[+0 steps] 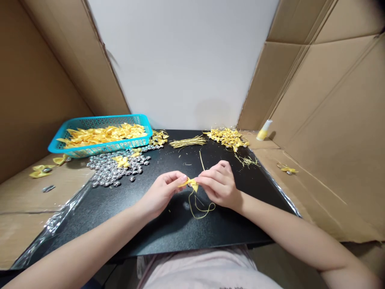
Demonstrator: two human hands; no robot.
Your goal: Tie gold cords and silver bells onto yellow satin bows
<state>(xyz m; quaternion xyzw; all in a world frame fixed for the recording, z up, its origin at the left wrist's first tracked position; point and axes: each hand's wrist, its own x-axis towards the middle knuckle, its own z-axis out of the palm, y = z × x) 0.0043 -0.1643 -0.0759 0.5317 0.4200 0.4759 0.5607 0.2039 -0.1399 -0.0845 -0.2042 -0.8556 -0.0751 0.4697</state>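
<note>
Over the middle of the black table top (168, 224), my left hand (164, 192) and my right hand (218, 182) meet on a small yellow ribbon bow (191, 184). Both hands pinch it from either side, fingers closed. A thin gold string (200, 210) hangs from the bow and loops on the table below it; another end of it rises behind my right hand.
A blue basket (99, 122) full of yellow bows stands at the back left, with a pile of silver bells (111, 170) in front. A bundle of gold strings (188, 141) and a heap of finished bows (228, 137) lie at the back. Cardboard walls enclose both sides; a small bottle (264, 130) stands at right.
</note>
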